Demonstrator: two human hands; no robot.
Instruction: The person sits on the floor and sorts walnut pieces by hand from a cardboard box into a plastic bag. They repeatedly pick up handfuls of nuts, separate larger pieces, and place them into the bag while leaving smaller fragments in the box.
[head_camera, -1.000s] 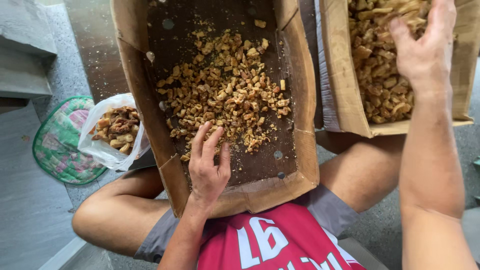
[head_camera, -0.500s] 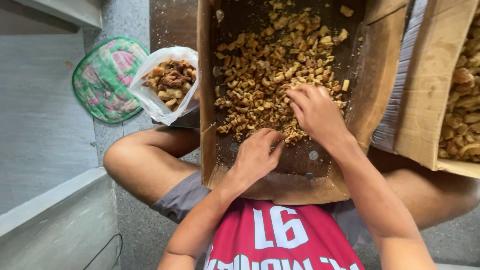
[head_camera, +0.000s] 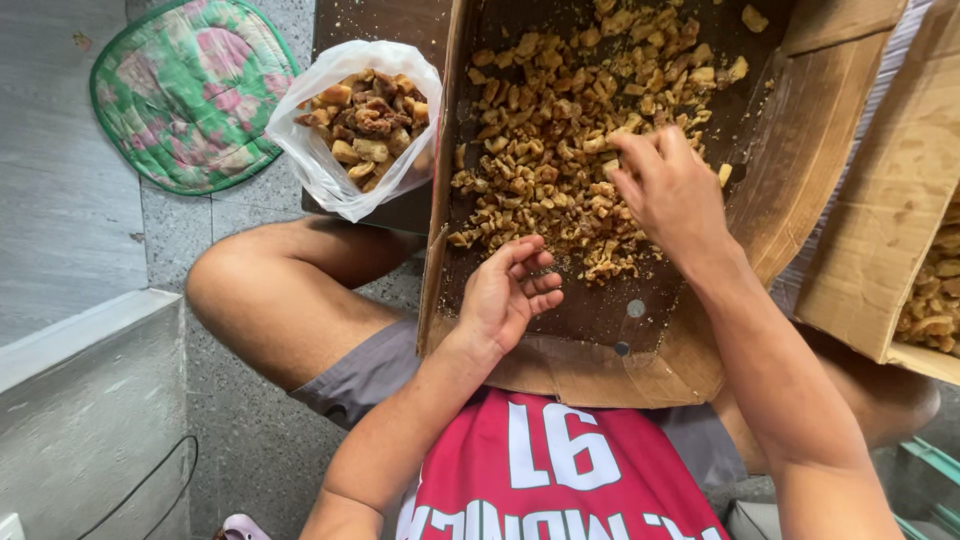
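Green and pink quilted cloth, a round pad (head_camera: 190, 95), lay at the far left on the grey floor, well apart from the work. Just right of it stood a white plastic bag (head_camera: 322, 165), mouth open, part filled with larger brown lumps, touching the outer wall of the cardboard box (head_camera: 780, 170) that rested across the person's lap.

Half a second before, both hands had been deep among the golden-brown nut pieces (head_camera: 560, 150). By this moment the left hand (head_camera: 510, 295) had drawn back toward the near end of the box, palm up and half cupped, fingers curled loosely; whether it held any pieces could not be told. The right hand (head_camera: 670, 185), which a second earlier had been up at the second box (head_camera: 900, 230), lay palm down on the heap, fingers bent and pressed into the pieces, raking or pinching at them.

That shift suggested the pile was being worked over, the cupped hand catching what the other picked out.

The near end of the box floor was bare dark card, giving the left hand room. The tall walls hemmed both sides; the right forearm ran close along the right-hand wall, and the bag's mouth sat just over the left one.
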